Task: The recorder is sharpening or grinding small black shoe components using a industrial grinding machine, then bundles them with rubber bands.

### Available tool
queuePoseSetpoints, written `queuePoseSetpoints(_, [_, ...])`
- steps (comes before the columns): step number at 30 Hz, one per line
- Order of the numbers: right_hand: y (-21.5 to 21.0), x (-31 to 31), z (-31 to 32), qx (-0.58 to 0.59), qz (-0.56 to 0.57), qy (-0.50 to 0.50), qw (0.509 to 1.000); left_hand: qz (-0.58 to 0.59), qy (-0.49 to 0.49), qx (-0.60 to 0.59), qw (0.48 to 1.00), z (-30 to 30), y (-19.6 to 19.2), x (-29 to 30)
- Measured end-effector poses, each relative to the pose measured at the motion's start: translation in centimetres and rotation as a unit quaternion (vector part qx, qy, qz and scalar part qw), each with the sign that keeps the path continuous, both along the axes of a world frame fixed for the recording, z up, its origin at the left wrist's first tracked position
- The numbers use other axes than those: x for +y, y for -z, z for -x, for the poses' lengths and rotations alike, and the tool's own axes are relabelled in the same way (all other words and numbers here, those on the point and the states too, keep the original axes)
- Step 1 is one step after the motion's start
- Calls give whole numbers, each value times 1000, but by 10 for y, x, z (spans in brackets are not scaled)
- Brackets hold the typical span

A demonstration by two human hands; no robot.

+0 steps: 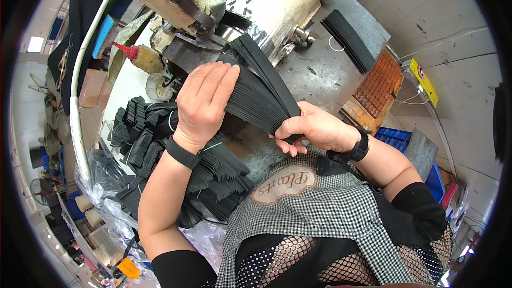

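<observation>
A thick bundle of flat black strips is stretched between my two hands, beside the head of a cream-coloured machine. My left hand is closed over the bundle's far left part, close to the machine's dark work plate. At the near right end, my right hand grips the strips with the thumb on top. A few strips stand apart from the others, leaving a gap that widens toward the machine. What the left thumb does is hidden.
Heaps of bundled black strips lie left of and under my left forearm. Beside the machine stands a yellowish bottle with a red nozzle. Another tied black bundle rests on the metal surface at far right, near a brown gridded block.
</observation>
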State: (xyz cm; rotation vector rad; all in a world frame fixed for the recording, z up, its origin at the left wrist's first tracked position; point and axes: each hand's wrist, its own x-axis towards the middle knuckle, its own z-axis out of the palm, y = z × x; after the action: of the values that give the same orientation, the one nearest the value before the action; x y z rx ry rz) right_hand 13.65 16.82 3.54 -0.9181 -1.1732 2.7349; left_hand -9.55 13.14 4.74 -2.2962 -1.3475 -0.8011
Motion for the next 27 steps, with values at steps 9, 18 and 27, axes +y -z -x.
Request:
queuePoseSetpoints(9, [-2, 3, 3, -3, 13, 12, 1000, 13, 0, 5, 1000, 4, 0, 2])
queuePoseSetpoints(18, [-3, -2, 0, 0, 1, 20, 1000, 2, 26, -15, 1000, 1, 0, 2])
queuePoseSetpoints(27, [0, -1, -1, 7, 17, 28, 999, 24, -12, 6, 1000, 2, 2, -2])
